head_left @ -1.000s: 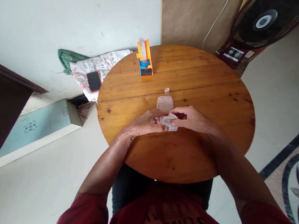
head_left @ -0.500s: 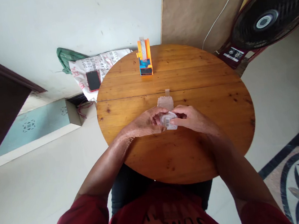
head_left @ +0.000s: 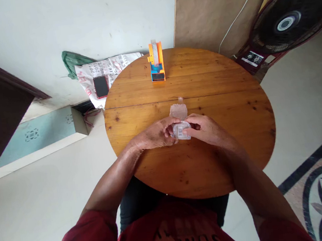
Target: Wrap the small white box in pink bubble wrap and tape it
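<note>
Both my hands meet over the middle of a round wooden table. My left hand and my right hand pinch a small clear plastic packet with a white label, held just above the wood. Its transparent flap with a hang tab sticks up and away from me. My fingers are curled round the packet from each side. What is inside the packet is too small to make out.
An orange and blue tape dispenser stands at the table's far edge. Beyond the table, a printed white sack with a dark phone on it lies on the floor. A dark fan stands at the right.
My hands have turned the packet a little and lifted it slightly toward the far side; the labelled face now shows more. Nothing else has moved.
</note>
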{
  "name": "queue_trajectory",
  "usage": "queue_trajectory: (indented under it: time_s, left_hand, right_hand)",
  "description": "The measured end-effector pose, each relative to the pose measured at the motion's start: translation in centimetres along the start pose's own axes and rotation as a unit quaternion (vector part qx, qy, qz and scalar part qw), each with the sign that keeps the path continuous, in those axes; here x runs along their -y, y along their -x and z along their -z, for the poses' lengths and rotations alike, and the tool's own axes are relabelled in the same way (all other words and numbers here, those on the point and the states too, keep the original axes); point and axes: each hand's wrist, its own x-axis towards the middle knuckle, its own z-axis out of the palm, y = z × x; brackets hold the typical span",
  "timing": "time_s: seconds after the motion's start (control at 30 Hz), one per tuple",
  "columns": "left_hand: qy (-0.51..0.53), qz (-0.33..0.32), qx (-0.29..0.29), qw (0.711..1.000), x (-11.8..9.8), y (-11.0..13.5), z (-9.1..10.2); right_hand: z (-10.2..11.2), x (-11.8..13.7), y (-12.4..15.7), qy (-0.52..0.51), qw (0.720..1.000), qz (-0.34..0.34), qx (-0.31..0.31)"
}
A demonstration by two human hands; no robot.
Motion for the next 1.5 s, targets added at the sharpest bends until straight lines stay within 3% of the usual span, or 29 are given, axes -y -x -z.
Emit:
queue_trajectory:
  time_s: [0.23,0.57,0.77,1.03,1.2,1.37,1.5]
  left_hand:
    - [-0.011,0.021,0.006,1.0,-0.7,0.3,0.3]
    - [0.03,0.019,-0.005,0.999,-0.1,0.0,0.3]
    - [0.066,0.033,-0.019,0.997,-0.2,-0.2,0.1]
    - [0.124,0.026,-0.019,0.992,-0.4,-0.2,-0.2]
    - [0.138,0.014,-0.041,0.99,-1.1,-0.3,-0.4]
    - [0.049,0.039,-0.135,0.989,-0.5,-0.5,-0.4]
    - [0.002,0.012,-0.134,0.991,-0.1,-0.7,-0.3]
  right_hand:
    - [-0.3,0.9,0.7,0.087,0.994,0.001,-0.065]
    - [-0.8,0.7,1.1,0.186,0.977,0.085,-0.051]
    - [-1.1,0.4,0.7,0.135,0.985,0.075,-0.077]
    - [-0.4,1.4,0.3,0.042,0.997,0.021,-0.058]
    - [-0.3,0.3,-0.1,-0.049,0.998,-0.022,-0.025]
    - [-0.2,-1.0,-1.1,-0.087,0.994,-0.064,0.005]
    - [-0.4,-1.8,-1.8,-0.066,0.997,-0.042,-0.014]
